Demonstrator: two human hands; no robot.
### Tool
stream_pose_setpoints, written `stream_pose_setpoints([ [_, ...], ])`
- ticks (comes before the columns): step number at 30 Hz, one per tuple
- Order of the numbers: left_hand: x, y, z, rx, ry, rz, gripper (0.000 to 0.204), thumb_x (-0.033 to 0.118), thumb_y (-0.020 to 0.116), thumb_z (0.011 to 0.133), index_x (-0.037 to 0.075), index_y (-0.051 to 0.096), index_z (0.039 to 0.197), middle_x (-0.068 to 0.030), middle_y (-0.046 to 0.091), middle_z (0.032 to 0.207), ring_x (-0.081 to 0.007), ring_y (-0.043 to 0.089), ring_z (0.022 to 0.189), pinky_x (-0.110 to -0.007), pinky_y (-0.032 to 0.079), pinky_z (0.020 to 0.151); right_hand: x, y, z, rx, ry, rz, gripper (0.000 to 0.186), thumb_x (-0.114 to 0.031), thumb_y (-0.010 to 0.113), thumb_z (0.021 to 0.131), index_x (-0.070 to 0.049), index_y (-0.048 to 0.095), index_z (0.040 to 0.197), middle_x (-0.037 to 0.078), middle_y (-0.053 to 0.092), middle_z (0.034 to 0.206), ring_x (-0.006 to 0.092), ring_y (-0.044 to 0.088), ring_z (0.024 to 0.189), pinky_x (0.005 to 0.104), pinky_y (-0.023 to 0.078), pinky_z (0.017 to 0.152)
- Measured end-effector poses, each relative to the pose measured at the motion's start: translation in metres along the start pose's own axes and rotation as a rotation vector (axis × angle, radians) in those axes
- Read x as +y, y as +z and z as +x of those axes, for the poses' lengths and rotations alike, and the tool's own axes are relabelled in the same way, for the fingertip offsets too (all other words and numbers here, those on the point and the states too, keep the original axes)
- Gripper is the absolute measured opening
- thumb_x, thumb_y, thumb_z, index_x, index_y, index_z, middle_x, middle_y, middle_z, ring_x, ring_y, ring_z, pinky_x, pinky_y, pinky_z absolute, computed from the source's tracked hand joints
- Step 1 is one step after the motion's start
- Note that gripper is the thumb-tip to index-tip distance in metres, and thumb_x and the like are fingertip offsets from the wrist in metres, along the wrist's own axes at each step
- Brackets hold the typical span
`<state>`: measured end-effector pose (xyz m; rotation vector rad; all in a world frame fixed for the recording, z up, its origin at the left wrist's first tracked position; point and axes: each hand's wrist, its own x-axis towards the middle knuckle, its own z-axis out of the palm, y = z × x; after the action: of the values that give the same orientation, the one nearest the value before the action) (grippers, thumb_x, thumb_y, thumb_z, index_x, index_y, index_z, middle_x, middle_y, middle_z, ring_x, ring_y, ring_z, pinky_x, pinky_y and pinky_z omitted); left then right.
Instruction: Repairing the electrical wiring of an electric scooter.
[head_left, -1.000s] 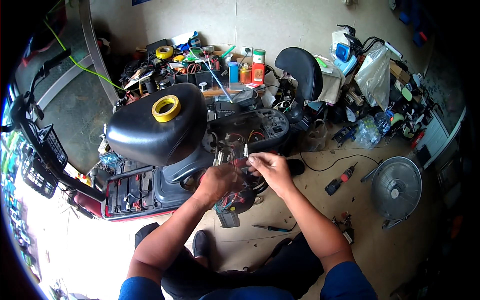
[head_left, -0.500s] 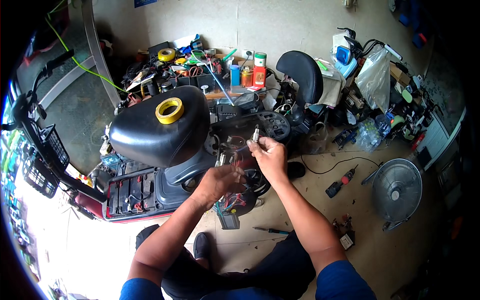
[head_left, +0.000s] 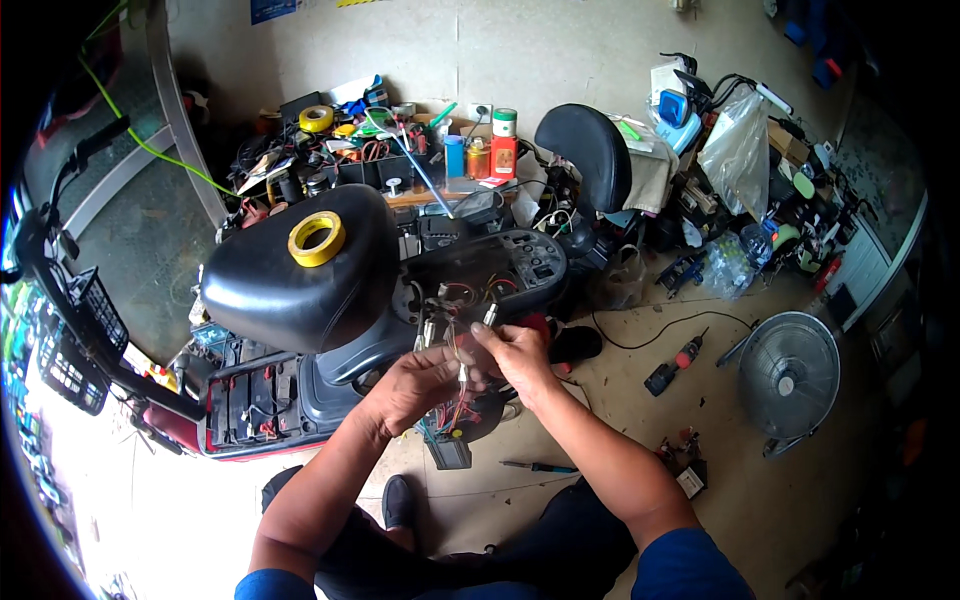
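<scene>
Over the opened rear of a scooter, my left hand and my right hand are close together, fingers closed on thin wires. A small white connector hangs on yellowish wires between them. Another white connector sticks up at my right fingertips. By my left fingers, more pale connectors stand upright. Just below my hands, coloured wires run into a grey finned box. My fingers partly hide the exact grips.
A yellow tape roll lies on the scooter's raised black seat. Batteries sit in the open footboard. On the floor are a drill, a soldering iron and a fan. Tools and jars crowd a bench behind.
My right hand has come down and left toward my left hand, lowering the connector at its fingertips. The white connector on yellowish wires now shows between my hands. The view has shifted slightly.
</scene>
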<state>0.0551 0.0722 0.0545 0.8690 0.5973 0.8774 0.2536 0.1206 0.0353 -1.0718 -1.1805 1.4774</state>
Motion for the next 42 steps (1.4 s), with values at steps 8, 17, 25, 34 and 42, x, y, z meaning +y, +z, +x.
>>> stream_pose_setpoints([
  [8,-0.009,0.005,0.005,0.289,0.079,0.629,0.024,0.015,0.059,0.104,-0.002,0.070,0.116,-0.0060,0.074,0.097,-0.0113,0.068,0.086,-0.028,0.055,0.081,-0.005,0.000,-0.013,-0.211,-0.093,-0.144,0.033,-0.030,0.074,0.097,0.000,0.075,0.107,0.002,0.073,0.091,0.0062,0.064,0.081,0.0225,0.053,0.073],
  [17,-0.007,0.006,-0.002,0.376,0.173,1.010,0.025,0.016,0.063,0.100,-0.004,0.070,0.113,-0.0100,0.075,0.086,-0.0116,0.068,0.077,-0.030,0.055,0.073,-0.007,0.014,-0.019,-0.182,-0.288,-0.254,0.029,-0.018,0.073,0.095,0.005,0.073,0.112,0.007,0.077,0.098,0.0108,0.069,0.091,0.0272,0.056,0.079],
  [25,0.042,0.036,0.005,0.686,0.512,1.472,0.028,0.019,0.066,0.092,0.006,0.071,0.117,-0.0237,0.071,0.104,-0.0404,0.069,0.098,-0.046,0.054,0.084,-0.001,0.009,-0.015,-0.074,-0.347,-0.482,0.022,-0.016,0.066,0.097,0.002,0.072,0.108,0.011,0.076,0.092,0.0158,0.071,0.084,0.0323,0.055,0.078],
  [34,0.046,-0.008,0.080,0.260,0.531,1.361,0.041,0.018,0.061,0.097,-0.002,0.061,0.133,-0.0205,0.069,0.120,-0.0310,0.062,0.121,-0.041,0.045,0.105,0.018,0.015,-0.012,-0.016,-0.548,-0.554,0.021,-0.016,0.067,0.095,0.001,0.070,0.108,0.016,0.074,0.093,0.0267,0.071,0.086,0.0380,0.054,0.079],
  [42,0.051,0.006,0.053,0.213,0.407,0.428,0.062,0.015,0.076,0.083,-0.002,0.056,0.139,-0.0033,0.061,0.109,-0.0156,0.059,0.107,-0.028,0.043,0.100,0.008,0.007,-0.018,-0.075,-0.380,-0.474,0.023,-0.023,0.067,0.096,-0.003,0.071,0.106,0.018,0.073,0.093,0.0346,0.071,0.088,0.0426,0.053,0.079],
])
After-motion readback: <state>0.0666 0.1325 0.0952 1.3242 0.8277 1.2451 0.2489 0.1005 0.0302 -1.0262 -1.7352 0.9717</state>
